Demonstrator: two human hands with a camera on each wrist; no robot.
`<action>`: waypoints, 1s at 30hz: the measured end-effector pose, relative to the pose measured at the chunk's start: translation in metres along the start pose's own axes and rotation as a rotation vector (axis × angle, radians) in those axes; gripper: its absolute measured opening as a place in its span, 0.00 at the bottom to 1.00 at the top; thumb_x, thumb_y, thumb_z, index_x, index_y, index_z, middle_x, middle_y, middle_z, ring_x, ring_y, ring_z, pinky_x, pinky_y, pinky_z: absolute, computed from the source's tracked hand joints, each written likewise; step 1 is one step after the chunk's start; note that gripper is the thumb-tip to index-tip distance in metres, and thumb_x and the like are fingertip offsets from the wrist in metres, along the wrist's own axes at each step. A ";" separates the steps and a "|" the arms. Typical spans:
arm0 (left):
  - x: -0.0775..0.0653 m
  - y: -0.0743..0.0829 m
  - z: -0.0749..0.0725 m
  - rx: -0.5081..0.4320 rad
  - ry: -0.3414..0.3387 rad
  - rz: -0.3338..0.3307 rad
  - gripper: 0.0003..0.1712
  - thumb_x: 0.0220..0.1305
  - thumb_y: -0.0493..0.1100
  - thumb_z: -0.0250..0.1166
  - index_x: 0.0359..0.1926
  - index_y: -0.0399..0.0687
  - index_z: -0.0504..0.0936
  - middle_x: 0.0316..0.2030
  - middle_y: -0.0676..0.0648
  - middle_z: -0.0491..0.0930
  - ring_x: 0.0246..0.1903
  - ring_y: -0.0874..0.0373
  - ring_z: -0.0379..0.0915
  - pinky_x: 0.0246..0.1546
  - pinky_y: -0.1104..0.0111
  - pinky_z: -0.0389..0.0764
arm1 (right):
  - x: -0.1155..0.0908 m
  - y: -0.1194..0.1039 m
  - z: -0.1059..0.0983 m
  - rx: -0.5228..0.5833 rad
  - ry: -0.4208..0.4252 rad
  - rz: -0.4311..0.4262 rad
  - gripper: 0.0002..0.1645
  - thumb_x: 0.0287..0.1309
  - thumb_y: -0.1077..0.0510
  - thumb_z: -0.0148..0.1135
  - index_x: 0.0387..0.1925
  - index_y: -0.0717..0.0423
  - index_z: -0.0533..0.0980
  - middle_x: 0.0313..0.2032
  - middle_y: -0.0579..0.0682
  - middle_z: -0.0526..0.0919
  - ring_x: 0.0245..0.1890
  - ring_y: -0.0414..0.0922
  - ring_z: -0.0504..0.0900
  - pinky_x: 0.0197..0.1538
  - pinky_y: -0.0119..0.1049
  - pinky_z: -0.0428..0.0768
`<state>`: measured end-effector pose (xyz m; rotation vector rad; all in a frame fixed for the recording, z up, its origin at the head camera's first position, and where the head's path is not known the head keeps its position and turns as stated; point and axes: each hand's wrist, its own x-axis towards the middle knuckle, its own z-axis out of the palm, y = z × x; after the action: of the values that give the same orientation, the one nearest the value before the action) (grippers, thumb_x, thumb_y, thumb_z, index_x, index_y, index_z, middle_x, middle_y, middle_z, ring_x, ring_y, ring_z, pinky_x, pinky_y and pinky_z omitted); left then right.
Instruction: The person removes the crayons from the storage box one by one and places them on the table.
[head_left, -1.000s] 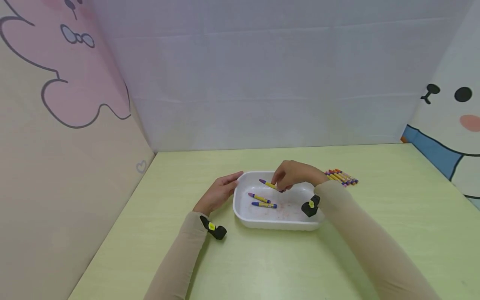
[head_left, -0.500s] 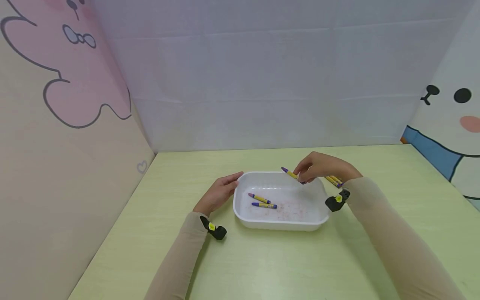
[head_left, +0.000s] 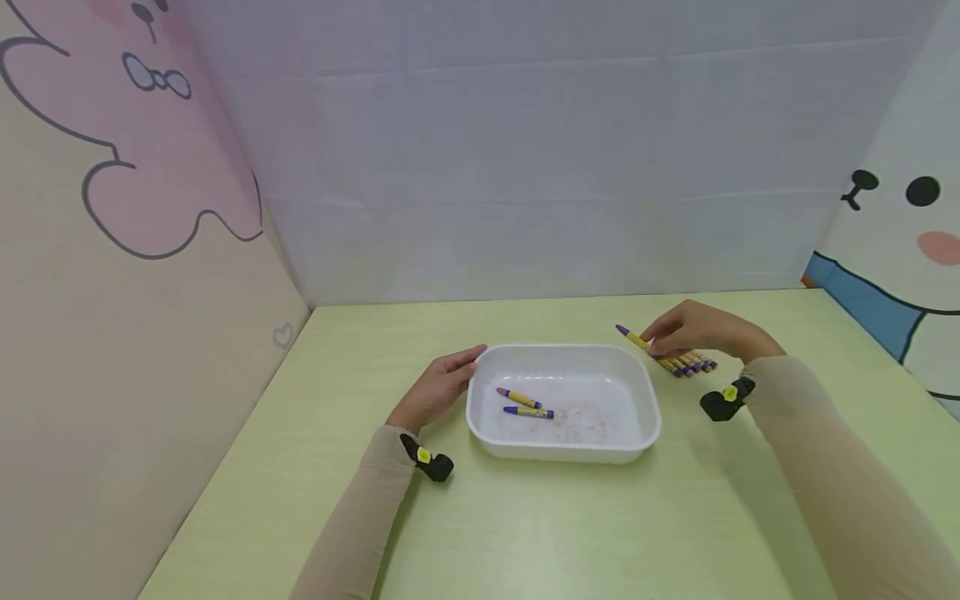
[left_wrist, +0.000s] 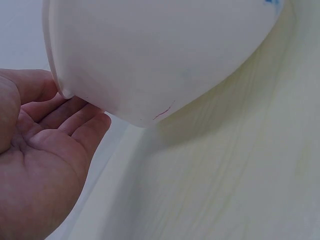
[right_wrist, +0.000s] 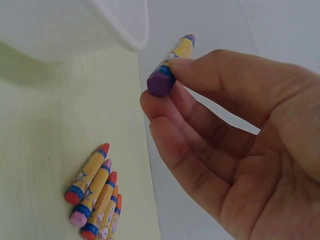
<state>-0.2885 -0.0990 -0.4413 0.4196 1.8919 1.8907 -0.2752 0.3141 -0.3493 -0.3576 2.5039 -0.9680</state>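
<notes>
Between thumb and fingertips my right hand pinches a purple crayon with a yellow wrapper. It is held above the row of crayons on the table, right of the white tray. The right wrist view shows its flat purple end toward the camera. My left hand holds the tray's rear left corner, thumb at the rim and fingers against the outside. Inside the tray lie a pinkish-tipped crayon and a blue-purple crayon, close together on the left.
Red, pink and orange crayons lie side by side in the row, seen in the right wrist view. Faint reddish marks spot the tray floor. Behind the pale green table stands a white back wall; printed panels flank both sides.
My right hand has carried the purple crayon from over the tray rightward, to above the row on the table. The left hand stays at the tray's corner, and the tray has not moved.
</notes>
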 end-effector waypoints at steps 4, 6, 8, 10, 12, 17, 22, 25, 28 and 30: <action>0.000 -0.001 0.000 0.002 -0.002 0.006 0.26 0.75 0.35 0.44 0.71 0.36 0.58 0.72 0.40 0.58 0.70 0.47 0.56 0.70 0.58 0.62 | -0.003 0.018 -0.006 0.012 0.019 0.012 0.27 0.61 0.53 0.63 0.56 0.67 0.74 0.50 0.60 0.83 0.46 0.47 0.84 0.52 0.46 0.83; 0.000 -0.001 -0.001 0.002 -0.003 0.008 0.26 0.75 0.35 0.45 0.71 0.36 0.58 0.72 0.40 0.58 0.70 0.47 0.56 0.70 0.58 0.62 | -0.004 0.026 -0.008 0.018 0.035 0.017 0.27 0.61 0.54 0.62 0.56 0.68 0.74 0.50 0.60 0.83 0.45 0.48 0.85 0.51 0.46 0.83; 0.000 -0.001 0.000 0.004 -0.009 0.013 0.26 0.75 0.35 0.45 0.72 0.36 0.58 0.72 0.39 0.57 0.70 0.46 0.56 0.69 0.57 0.62 | -0.005 0.035 -0.011 0.018 0.057 0.022 0.27 0.61 0.54 0.62 0.56 0.70 0.74 0.50 0.60 0.83 0.43 0.48 0.85 0.49 0.45 0.84; 0.000 -0.002 -0.001 0.000 -0.015 0.014 0.26 0.75 0.35 0.45 0.71 0.36 0.58 0.71 0.38 0.58 0.70 0.45 0.56 0.69 0.57 0.62 | -0.005 0.042 -0.012 0.015 0.082 0.032 0.27 0.62 0.55 0.61 0.56 0.71 0.73 0.49 0.62 0.82 0.43 0.48 0.85 0.48 0.45 0.85; 0.000 -0.002 -0.001 -0.001 -0.023 0.020 0.27 0.75 0.35 0.45 0.72 0.36 0.57 0.71 0.38 0.57 0.70 0.44 0.56 0.69 0.57 0.62 | -0.006 0.047 -0.013 0.010 0.098 0.049 0.27 0.62 0.56 0.60 0.56 0.73 0.72 0.50 0.64 0.81 0.43 0.49 0.84 0.48 0.45 0.85; 0.001 -0.002 -0.001 -0.008 -0.017 0.018 0.26 0.75 0.35 0.45 0.71 0.36 0.58 0.72 0.39 0.57 0.70 0.46 0.56 0.69 0.59 0.63 | -0.008 0.055 -0.014 -0.017 0.132 0.104 0.29 0.64 0.55 0.60 0.57 0.74 0.71 0.52 0.68 0.79 0.45 0.52 0.83 0.50 0.47 0.84; 0.000 0.000 -0.001 -0.009 -0.007 0.009 0.26 0.75 0.34 0.45 0.71 0.36 0.58 0.71 0.39 0.58 0.70 0.47 0.57 0.69 0.60 0.63 | -0.009 0.064 -0.016 -0.029 0.158 0.120 0.26 0.64 0.58 0.58 0.56 0.75 0.71 0.50 0.69 0.80 0.43 0.49 0.83 0.49 0.45 0.84; 0.000 0.001 0.000 -0.009 -0.007 0.009 0.26 0.75 0.34 0.44 0.71 0.36 0.58 0.71 0.40 0.58 0.70 0.47 0.57 0.69 0.60 0.63 | -0.009 0.071 -0.017 -0.046 0.166 0.139 0.24 0.63 0.60 0.58 0.54 0.76 0.72 0.48 0.69 0.80 0.39 0.45 0.83 0.46 0.44 0.85; -0.001 0.002 0.000 -0.015 -0.005 0.010 0.26 0.75 0.34 0.45 0.71 0.36 0.58 0.71 0.39 0.58 0.70 0.47 0.57 0.69 0.60 0.63 | -0.009 0.076 -0.017 -0.072 0.170 0.155 0.23 0.61 0.62 0.58 0.53 0.77 0.73 0.45 0.68 0.82 0.37 0.43 0.82 0.43 0.42 0.85; -0.001 0.002 0.001 -0.012 -0.010 0.015 0.26 0.75 0.34 0.44 0.71 0.36 0.58 0.71 0.39 0.58 0.70 0.46 0.57 0.69 0.60 0.63 | -0.008 0.079 -0.016 -0.093 0.174 0.168 0.22 0.60 0.62 0.58 0.52 0.76 0.74 0.42 0.66 0.83 0.36 0.43 0.82 0.41 0.41 0.85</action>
<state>-0.2878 -0.0988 -0.4391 0.4399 1.8752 1.9051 -0.2824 0.3840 -0.3903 -0.0914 2.6912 -0.8508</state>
